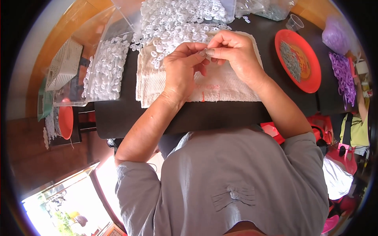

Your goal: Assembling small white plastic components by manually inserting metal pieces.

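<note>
Currently, through the head view, I am watching two bare hands meeting above one folded, woven cloth point(236, 91): the left hand point(183, 65) and right hand point(236, 51) are pinching one tiny item point(206, 51), mostly hidden. Smooth white oval pieces point(173, 35), too many to count, are lying heaped over the cloth's far edge and inside one clear plastic tub point(71, 104) at left. One round red plate point(314, 78) is holding grey bits point(290, 63). Red marks point(203, 96) on the cloth are proving unreadable.
</note>
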A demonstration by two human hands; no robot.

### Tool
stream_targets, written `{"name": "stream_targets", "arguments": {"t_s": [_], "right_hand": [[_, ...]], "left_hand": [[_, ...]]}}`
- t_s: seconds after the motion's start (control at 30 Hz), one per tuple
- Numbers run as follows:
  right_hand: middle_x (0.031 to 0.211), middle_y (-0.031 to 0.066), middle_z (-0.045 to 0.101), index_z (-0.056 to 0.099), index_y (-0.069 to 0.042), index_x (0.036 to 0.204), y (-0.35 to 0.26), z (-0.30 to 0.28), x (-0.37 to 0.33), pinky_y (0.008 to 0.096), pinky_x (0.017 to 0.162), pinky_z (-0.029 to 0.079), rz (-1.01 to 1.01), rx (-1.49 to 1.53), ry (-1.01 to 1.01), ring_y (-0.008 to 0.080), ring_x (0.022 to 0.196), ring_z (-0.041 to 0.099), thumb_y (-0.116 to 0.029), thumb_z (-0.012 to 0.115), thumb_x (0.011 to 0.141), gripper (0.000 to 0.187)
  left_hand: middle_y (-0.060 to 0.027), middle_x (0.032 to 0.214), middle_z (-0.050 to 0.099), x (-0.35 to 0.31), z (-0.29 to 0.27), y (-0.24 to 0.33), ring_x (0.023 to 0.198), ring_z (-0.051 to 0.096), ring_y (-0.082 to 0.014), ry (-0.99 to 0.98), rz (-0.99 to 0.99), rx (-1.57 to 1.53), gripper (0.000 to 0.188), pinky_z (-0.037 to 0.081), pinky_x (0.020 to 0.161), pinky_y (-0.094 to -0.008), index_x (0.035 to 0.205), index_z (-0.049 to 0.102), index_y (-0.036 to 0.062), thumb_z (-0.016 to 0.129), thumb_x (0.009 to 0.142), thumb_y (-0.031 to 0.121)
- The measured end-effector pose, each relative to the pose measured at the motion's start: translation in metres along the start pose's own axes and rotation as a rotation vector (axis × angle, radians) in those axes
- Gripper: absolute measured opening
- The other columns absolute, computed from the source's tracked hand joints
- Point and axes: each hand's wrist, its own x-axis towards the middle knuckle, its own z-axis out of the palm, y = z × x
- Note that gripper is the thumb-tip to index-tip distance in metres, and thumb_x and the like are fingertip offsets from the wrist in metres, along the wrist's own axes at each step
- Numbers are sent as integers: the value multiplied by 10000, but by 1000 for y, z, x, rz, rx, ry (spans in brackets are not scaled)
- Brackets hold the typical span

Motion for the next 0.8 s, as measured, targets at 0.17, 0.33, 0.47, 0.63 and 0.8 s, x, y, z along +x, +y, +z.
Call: {"name": "stream_targets", "arguments": {"t_s": [0.17, 0.33, 0.47, 0.63, 0.8], "right_hand": [[786, 21, 629, 632, -9, 858, 0, 0, -1, 222, 597, 460, -2, 37, 55, 85, 689, 590, 26, 615, 829, 49], [799, 21, 638, 629, -9, 869, 1, 4, 0, 222, 617, 475, -26, 9, 26, 88, 712, 607, 9, 632, 838, 36], [801, 20, 641, 629, -12, 871, 0, 8, -2, 220, 619, 481, -13, 5, 28, 83, 713, 608, 10, 631, 843, 35], [796, 21, 641, 628, -7, 868, -1, 10, -3, 211, 608, 482, -45, -54, 53, 73, 712, 604, 13, 626, 846, 30], [807, 18, 644, 642, -3, 880, 0, 7, -2, 211, 610, 483, -54, -52, 45, 71, 714, 599, 23, 623, 838, 54]], "left_hand": [[-105, 811, 630, -3, 4, 7, 632, 589, -150, 92, 19, -19, 106, 475, 525, -263, 956, 613, -49, 592, 851, -48], [-96, 802, 626, -1, 2, 7, 629, 587, -151, 78, 74, -26, 128, 475, 529, -260, 976, 615, -58, 595, 850, -44], [-95, 809, 626, 0, 0, 6, 640, 586, -155, 47, 66, -24, 142, 479, 551, -265, 990, 615, -62, 589, 852, -42], [-102, 818, 632, 1, -2, 6, 654, 592, -161, 38, 55, -61, 151, 483, 562, -273, 1002, 608, -68, 584, 855, -42], [-114, 811, 632, 2, -3, 7, 640, 601, -170, 34, -18, -89, 112, 482, 540, -279, 965, 602, -75, 590, 861, -36]]}}
